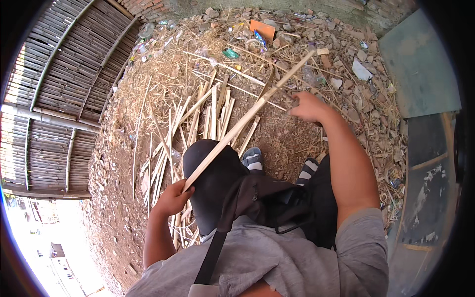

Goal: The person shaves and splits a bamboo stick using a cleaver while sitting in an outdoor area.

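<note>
A long, pale split-bamboo strip (pixel 232 132) slants from lower left to upper right across my raised knee. My left hand (pixel 173 198) is closed round its near end, thumb on top. Toward the far part of the strip, my right hand (pixel 309 107) has its fingers curled, just right of the strip. What those fingers hold is hard to make out. A narrow brownish piece (pixel 270 79), perhaps a blade, shows beside the strip near this hand. Beneath the strip, several cut bamboo strips (pixel 213 111) lie in a loose pile on the ground.
Dry straw, broken bricks and litter cover the ground, including an orange piece (pixel 262 29) and green plastic (pixel 230 53). A bamboo-slat wall (pixel 59 64) stands at left, grey panels (pixel 420 64) at right. My sandalled feet (pixel 253 159) are below the strip.
</note>
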Demonstrator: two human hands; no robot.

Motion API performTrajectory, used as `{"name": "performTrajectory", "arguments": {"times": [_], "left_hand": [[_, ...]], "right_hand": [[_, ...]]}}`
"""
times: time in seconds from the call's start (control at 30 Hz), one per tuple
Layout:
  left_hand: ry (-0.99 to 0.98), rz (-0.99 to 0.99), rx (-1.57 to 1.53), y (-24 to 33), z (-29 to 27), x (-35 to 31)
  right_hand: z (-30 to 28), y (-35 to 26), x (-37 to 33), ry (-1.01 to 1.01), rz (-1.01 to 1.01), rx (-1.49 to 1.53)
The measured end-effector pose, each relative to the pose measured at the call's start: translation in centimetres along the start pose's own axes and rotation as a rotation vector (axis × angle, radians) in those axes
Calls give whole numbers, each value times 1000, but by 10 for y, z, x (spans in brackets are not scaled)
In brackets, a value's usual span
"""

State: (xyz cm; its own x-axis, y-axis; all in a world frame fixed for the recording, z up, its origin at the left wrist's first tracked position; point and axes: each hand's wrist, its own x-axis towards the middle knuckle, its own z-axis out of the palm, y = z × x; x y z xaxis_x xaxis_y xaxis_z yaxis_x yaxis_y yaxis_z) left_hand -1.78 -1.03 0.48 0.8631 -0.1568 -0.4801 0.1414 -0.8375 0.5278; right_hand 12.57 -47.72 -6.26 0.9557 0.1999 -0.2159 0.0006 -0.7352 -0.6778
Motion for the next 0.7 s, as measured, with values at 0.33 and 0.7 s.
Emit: {"name": "performTrajectory", "arguments": {"times": [0.33, 0.7], "left_hand": [[-46, -18, -47, -5, -4, 0], [-107, -16, -1, 6, -5, 8]], "right_hand": [[12, -75, -31, -267, -193, -248], [-2, -20, -17, -69, 52, -46]]}}
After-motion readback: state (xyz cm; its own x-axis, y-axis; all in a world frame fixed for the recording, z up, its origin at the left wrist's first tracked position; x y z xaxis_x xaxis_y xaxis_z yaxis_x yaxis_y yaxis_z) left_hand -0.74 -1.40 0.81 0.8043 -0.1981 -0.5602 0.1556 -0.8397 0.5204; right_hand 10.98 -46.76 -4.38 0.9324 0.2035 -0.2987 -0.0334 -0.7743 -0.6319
